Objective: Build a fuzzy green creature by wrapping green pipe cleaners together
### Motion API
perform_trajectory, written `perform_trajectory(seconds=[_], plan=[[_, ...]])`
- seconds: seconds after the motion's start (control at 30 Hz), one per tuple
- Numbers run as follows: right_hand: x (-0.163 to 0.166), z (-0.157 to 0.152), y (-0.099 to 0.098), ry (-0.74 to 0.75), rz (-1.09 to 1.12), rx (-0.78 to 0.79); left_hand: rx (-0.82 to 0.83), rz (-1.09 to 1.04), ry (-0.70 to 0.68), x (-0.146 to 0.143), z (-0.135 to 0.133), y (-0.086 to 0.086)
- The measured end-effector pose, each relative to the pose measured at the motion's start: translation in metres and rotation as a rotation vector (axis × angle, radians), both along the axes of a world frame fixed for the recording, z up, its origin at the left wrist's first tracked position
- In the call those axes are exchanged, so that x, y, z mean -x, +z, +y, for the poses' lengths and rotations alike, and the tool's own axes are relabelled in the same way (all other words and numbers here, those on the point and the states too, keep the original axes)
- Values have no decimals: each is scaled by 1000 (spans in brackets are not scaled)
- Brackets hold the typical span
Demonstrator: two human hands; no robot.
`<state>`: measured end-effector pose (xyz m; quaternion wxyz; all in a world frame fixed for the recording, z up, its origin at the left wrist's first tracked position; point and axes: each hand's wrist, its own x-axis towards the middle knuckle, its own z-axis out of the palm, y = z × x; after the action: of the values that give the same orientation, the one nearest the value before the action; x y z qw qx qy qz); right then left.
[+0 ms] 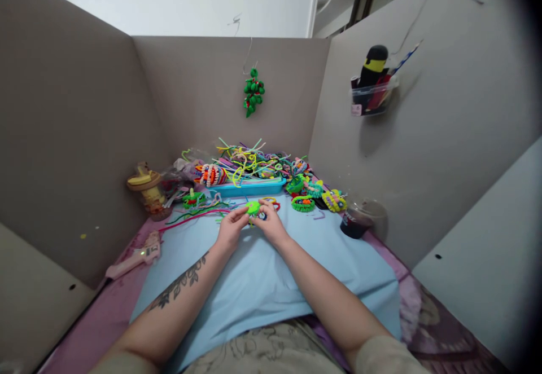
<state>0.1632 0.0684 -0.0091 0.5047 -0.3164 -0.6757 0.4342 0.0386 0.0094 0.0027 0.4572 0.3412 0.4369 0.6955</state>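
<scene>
Between my two hands, over the blue cloth (254,267), is a small bright green fuzzy piece (253,208) that looks made of pipe cleaner. My left hand (232,226) pinches its left side with the fingertips. My right hand (271,223) grips its right side, fingers bent around it. Some yellow and dark blue bits show under and beside the fingers; whether they belong to the piece I cannot tell. Just left of my hands, long red and green pipe cleaners (192,217) lie on the cloth.
A blue tray (249,188) heaped with loose pipe cleaners (245,162) stands at the back. Finished-looking fuzzy pieces (334,199) lie to its right. A pink glue gun (138,258) rests left, a dark cup (357,220) right. Grey panels (232,92) enclose three sides; a clear holder (372,97) hangs right.
</scene>
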Motion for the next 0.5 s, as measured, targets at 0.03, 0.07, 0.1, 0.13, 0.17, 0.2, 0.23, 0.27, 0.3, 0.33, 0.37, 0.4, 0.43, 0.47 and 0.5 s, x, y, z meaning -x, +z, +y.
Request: perform_trajectory(seconds=[0.03, 0.07, 0.1, 0.13, 0.17, 0.2, 0.23, 0.27, 0.3, 0.33, 0.37, 0.4, 0.43, 0.47, 0.5], plan=[[0, 0, 1, -2, 15, 1, 1, 2, -1, -1, 0, 0], [1, 0, 1, -1, 32, 2, 3, 4, -2, -1, 0, 0], [1, 0, 1, 4, 49, 5, 4, 4, -1, -2, 0, 0], [1, 1, 1, 13, 66, 7, 4, 2, 0, -2, 0, 1], [2, 1, 1, 24, 82, 12, 2, 0, 3, -2, 0, 1], [2, 2, 0, 33, 101, 23, 1, -2, 7, -2, 0, 1], [3, 2, 0, 38, 122, 41, -1, -3, 11, -2, 0, 2], [4, 3, -1, 41, 145, 64, -2, -5, 16, -2, 0, 2], [4, 3, -1, 42, 170, 89, -4, -8, 18, -2, 0, 2], [5, 4, -2, 46, 196, 115, -6, -11, 18, -2, 0, 2], [5, 4, -2, 52, 221, 138, -9, -14, 16, -2, 0, 2], [5, 4, -2, 62, 246, 160, -14, -15, 15, -1, 1, 1], [5, 4, -2, 72, 270, 183, -20, -13, 13, -1, 1, 1], [6, 4, -2, 82, 294, 206, -27, -7, 10, -1, 2, 0], [6, 5, -2, 92, 313, 231, -34, 4, 9, 0, 2, 0]])
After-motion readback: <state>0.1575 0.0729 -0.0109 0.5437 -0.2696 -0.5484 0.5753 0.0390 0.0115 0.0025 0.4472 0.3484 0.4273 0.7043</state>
